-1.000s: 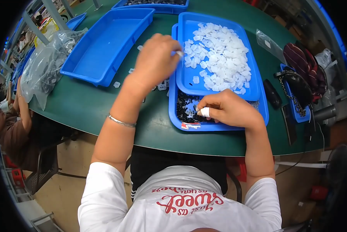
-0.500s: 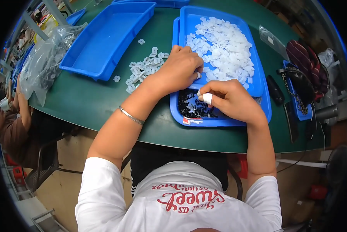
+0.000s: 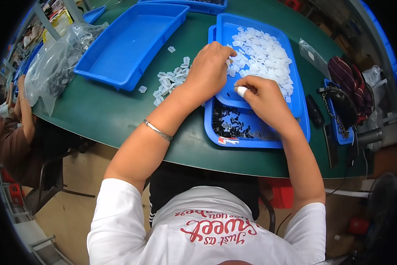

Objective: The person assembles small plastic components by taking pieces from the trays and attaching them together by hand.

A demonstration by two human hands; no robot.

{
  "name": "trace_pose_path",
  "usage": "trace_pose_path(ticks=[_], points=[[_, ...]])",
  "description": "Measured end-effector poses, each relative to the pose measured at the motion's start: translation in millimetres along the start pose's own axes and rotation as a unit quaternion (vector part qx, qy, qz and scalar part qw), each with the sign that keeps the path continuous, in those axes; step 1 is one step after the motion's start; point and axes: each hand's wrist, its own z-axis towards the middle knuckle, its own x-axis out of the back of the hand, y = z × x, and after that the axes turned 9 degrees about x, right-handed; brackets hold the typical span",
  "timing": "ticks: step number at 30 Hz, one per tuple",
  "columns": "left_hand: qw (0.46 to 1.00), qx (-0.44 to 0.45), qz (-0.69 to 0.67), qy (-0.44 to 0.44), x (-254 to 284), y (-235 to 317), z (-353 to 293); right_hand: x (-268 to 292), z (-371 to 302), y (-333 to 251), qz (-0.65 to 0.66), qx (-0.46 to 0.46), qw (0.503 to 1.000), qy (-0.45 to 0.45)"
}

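My two hands are apart, and both have changed place over the past half second. My right hand (image 3: 265, 95) was then down over the near-left part of the lower blue tray (image 3: 256, 143); now it has lifted to the near edge of the upper blue tray (image 3: 228, 22), which sits partly on the lower one. Its thumb and forefinger are drawn close to each other, a white wrap (image 3: 241, 91) showing at the tip, but I cannot tell whether a small piece is caught between them. My left hand (image 3: 209, 66) was by the near-left corner of the upper tray and has gone farther up its left edge, where the bent fingers reach over the rim to the white plastic pieces (image 3: 267, 57); whether they grip one I cannot tell. Those pieces lie heaped from the middle of the upper tray toward its far and right edges. With my right hand raised, more of the small black pieces (image 3: 227, 121) shows along the lower tray's near-left corner, above the red and white label (image 3: 228, 141). One black bit (image 3: 228, 94) lies inside the upper tray's near-left corner. Left of the trays, on the green table (image 3: 189, 143), the loose white pile (image 3: 169, 81) looks much as before, between my left forearm and the deep blue tray (image 3: 130, 44).
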Motion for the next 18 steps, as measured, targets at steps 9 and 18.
trace_pose_path(ticks=[9, 18], points=[[0.984, 0.121, -0.125, -0.026, 0.3, 5.3, 4.7, -9.7, 33.2, 12.8, -0.122, -0.007, 0.977, -0.176], [0.809, 0.352, -0.446, -0.152, 8.5, 14.2, 10.0, 23.6, 15.6, 0.5, 0.034, -0.027, 0.994, -0.104]])
